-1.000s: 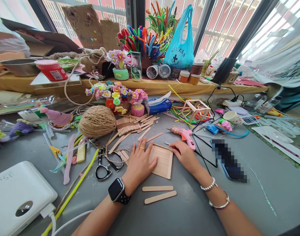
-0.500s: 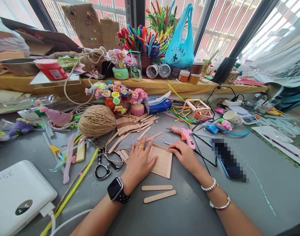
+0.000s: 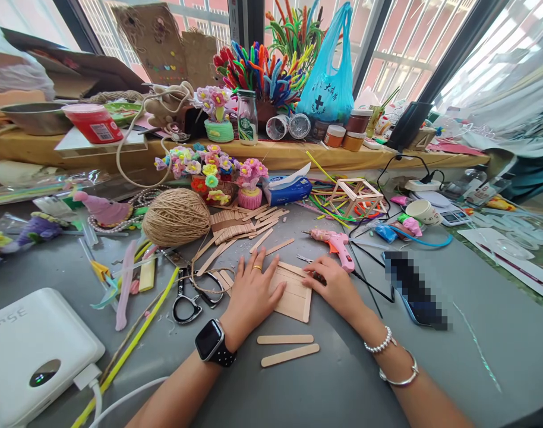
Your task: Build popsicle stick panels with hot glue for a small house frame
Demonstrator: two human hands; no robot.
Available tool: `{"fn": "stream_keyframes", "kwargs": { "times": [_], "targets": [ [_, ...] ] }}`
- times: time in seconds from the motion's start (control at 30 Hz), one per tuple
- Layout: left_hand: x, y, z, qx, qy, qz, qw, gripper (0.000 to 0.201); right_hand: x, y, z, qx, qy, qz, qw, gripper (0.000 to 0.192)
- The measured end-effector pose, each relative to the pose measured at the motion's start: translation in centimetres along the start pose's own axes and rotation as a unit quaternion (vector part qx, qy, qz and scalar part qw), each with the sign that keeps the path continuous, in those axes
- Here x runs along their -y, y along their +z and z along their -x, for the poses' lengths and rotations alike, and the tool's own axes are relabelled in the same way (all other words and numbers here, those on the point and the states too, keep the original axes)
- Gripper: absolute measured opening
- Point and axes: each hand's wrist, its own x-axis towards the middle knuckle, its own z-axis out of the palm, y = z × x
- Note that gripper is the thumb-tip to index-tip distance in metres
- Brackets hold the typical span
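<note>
A small square panel of craft sticks [image 3: 293, 297] lies flat on the grey table, with border sticks along its edges. My left hand [image 3: 253, 288] rests on its left side, fingers spread and stretched out. At the upper right edge, my right hand [image 3: 331, 282] has its fingers bent and closed on the panel; the fingertips are partly hidden. Two loose craft sticks [image 3: 290, 355] lie just below the panel. Above my right hand is a pink glue gun [image 3: 338, 245], its nozzle pointing left. Black-handled scissors [image 3: 186, 308] lie left of my left hand.
A twine ball [image 3: 177, 217] and a pile of craft sticks [image 3: 233, 227] sit behind my hands. A phone [image 3: 414, 291] lies to the right, a white power bank [image 3: 40, 356] to the left. A stick frame [image 3: 356, 196] stands farther back. The glue gun's cord crosses the right side.
My right hand's fingers have shifted slightly inward and down along the panel's right edge. My left hand and the panel stay nearly where they were.
</note>
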Motion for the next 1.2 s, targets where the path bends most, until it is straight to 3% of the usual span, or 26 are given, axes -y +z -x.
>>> {"fn": "stream_keyframes", "kwargs": {
  "times": [0.2,0.33,0.53,0.67,1.2],
  "targets": [
    [0.05,0.35,0.15,-0.005,0.000,-0.004,1.000,0.047,0.29,0.16,0.00,-0.021,0.010,-0.006,1.000,0.010],
    [0.36,0.20,0.31,-0.040,0.017,0.010,0.999,0.045,0.23,0.26,0.10,-0.028,0.011,-0.002,1.000,0.011],
    [0.77,0.34,0.25,-0.085,0.035,0.106,0.990,0.053,0.31,0.27,0.17,-0.027,0.017,0.002,0.999,0.011],
    [0.77,0.50,0.33,-0.082,0.054,0.140,0.985,0.054,0.37,0.26,0.15,-0.025,0.022,0.000,0.999,0.012],
    [0.25,-0.05,0.32,-0.062,0.057,0.078,0.993,0.037,0.28,0.26,0.17,-0.028,0.027,-0.004,0.999,0.012]
  ]
}}
